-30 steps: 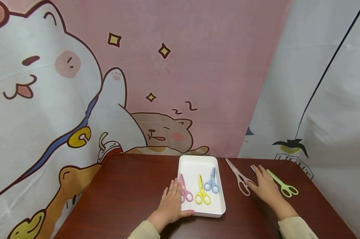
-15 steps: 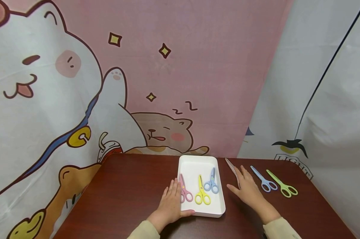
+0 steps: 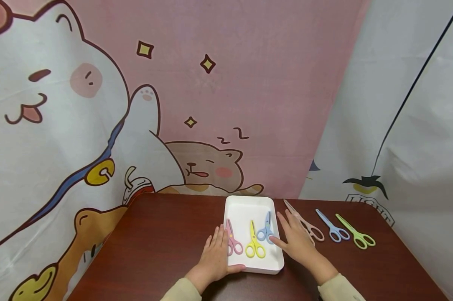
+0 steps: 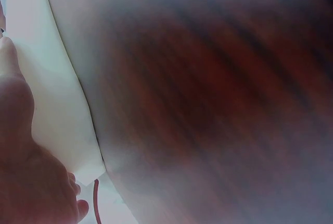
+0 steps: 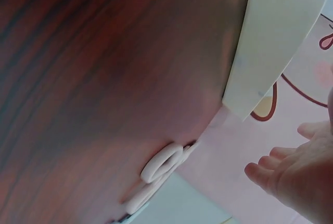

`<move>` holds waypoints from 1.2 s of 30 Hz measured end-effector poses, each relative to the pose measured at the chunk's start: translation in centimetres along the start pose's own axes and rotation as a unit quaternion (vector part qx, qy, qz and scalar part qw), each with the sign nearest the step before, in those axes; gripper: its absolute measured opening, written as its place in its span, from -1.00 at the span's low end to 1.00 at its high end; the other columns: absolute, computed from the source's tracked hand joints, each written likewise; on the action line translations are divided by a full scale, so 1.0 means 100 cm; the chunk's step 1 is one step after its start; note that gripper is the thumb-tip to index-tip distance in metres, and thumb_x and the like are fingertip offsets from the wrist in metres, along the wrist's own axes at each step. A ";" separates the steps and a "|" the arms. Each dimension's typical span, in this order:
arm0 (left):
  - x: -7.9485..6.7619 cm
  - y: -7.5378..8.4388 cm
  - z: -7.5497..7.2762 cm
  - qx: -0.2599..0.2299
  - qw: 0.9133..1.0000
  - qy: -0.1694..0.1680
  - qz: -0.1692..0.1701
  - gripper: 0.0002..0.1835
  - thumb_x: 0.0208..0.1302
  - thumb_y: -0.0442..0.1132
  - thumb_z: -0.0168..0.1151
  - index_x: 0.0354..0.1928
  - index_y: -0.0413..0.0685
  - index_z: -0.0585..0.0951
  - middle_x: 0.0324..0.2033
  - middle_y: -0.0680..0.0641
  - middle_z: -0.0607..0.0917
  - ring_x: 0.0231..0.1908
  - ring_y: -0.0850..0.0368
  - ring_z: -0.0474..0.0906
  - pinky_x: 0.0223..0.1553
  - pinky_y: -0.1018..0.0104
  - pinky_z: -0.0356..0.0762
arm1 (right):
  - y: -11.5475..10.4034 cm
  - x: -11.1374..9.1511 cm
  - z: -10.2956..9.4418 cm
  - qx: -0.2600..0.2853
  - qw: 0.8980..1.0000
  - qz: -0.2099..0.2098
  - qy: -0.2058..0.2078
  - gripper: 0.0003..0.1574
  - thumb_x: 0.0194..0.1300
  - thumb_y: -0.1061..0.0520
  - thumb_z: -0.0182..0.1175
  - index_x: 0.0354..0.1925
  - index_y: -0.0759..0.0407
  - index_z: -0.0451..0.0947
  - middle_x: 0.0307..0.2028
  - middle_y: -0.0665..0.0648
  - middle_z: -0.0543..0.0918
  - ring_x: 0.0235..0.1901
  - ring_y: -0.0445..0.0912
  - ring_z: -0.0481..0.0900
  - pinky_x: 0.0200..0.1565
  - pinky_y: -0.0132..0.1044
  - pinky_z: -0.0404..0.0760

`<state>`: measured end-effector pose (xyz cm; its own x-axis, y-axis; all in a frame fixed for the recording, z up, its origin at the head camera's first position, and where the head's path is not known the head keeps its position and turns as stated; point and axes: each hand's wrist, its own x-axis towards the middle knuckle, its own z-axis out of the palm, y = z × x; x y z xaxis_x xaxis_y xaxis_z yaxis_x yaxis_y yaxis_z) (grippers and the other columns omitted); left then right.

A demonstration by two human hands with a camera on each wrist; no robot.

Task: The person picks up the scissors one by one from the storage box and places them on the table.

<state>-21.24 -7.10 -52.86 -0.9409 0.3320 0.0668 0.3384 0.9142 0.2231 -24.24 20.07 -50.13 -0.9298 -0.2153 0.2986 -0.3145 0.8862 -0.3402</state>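
Palm down, my left hand [image 3: 213,255] rests along the left wall of a white tray [image 3: 249,205], its fingers straight and thumb on the near edge. My right hand [image 3: 299,241] has spread fingers at the tray's right wall, thumb over the rim; whether it touches is hard to tell. Inside the tray lie pink scissors [image 3: 235,246], yellow scissors [image 3: 253,240] and blue scissors [image 3: 266,228]. Pale pink scissors [image 3: 299,216] lie on the table, their handles partly behind my right hand. In the right wrist view, that hand [image 5: 296,177] stands apart from the pale pink handles [image 5: 162,164].
Right of the pale pink scissors, another blue pair of scissors [image 3: 333,229] and a green pair of scissors [image 3: 356,233] lie on the brown table [image 3: 166,242]. A cartoon-printed cloth [image 3: 271,104] hangs behind the table's far edge.
My right hand has moved left, from over the table's blue scissors, past the pale pink scissors, to the tray's right side. My left hand and the tray have stayed put.
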 end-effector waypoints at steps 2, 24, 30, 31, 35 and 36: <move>0.000 0.000 0.000 0.002 1.000 0.000 0.000 0.30 -0.13 0.61 0.04 0.44 -0.27 0.05 0.45 -0.26 0.03 0.45 -0.15 -0.10 0.36 -0.11 0.04 | -0.003 0.001 0.002 0.007 1.000 -0.007 0.001 0.08 0.09 -0.21 0.32 0.40 0.24 0.13 0.37 0.47 0.12 0.33 0.39 0.10 0.18 0.37 0.19; 0.000 -0.001 0.000 0.009 1.000 0.002 0.003 0.33 -0.15 0.67 -0.08 0.44 -0.27 0.05 0.45 -0.26 0.03 0.45 -0.16 -0.10 0.36 -0.12 0.05 | -0.038 0.006 0.022 0.030 0.998 -0.040 -0.031 0.02 0.07 -0.25 0.32 0.36 0.17 0.24 0.39 0.41 0.12 0.37 0.31 0.07 0.19 0.35 0.21; 0.000 0.000 -0.001 0.006 1.000 0.001 0.004 0.32 -0.14 0.65 -0.05 0.43 -0.28 0.05 0.45 -0.27 0.03 0.45 -0.16 -0.10 0.35 -0.13 0.05 | -0.049 0.004 0.027 0.038 0.997 -0.060 -0.041 -0.01 0.05 -0.23 0.34 0.31 0.23 0.30 0.34 0.45 0.20 0.32 0.35 0.16 0.19 0.32 0.23; 0.000 0.000 -0.001 0.006 1.000 0.001 0.005 0.32 -0.14 0.65 -0.05 0.43 -0.29 0.05 0.45 -0.27 0.03 0.45 -0.16 -0.10 0.35 -0.13 0.05 | -0.050 0.003 0.028 0.043 0.996 -0.064 -0.043 -0.01 0.05 -0.22 0.34 0.31 0.24 0.31 0.33 0.45 0.21 0.31 0.36 0.18 0.20 0.31 0.23; 0.000 0.000 -0.001 0.010 1.000 0.004 0.006 0.34 -0.16 0.67 -0.07 0.43 -0.30 0.06 0.45 -0.28 0.03 0.45 -0.17 -0.09 0.35 -0.13 0.06 | -0.056 0.003 0.032 0.056 0.994 -0.079 -0.043 0.00 0.03 -0.19 0.36 0.29 0.30 0.32 0.29 0.48 0.25 0.27 0.39 0.22 0.22 0.26 0.24; 0.000 0.000 -0.001 0.012 1.000 0.004 0.006 0.34 -0.16 0.67 -0.08 0.43 -0.30 0.06 0.45 -0.28 0.03 0.45 -0.17 -0.09 0.35 -0.12 0.06 | -0.057 0.003 0.033 0.057 0.994 -0.080 -0.045 0.00 0.03 -0.19 0.37 0.29 0.30 0.31 0.29 0.48 0.25 0.27 0.39 0.23 0.23 0.25 0.24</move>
<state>-21.24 -7.15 -52.82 -0.9371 0.3406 0.0768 0.3492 0.9156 0.1994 -23.40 13.59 -51.08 -0.8780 -0.3902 0.2773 -0.4744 0.7868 -0.3948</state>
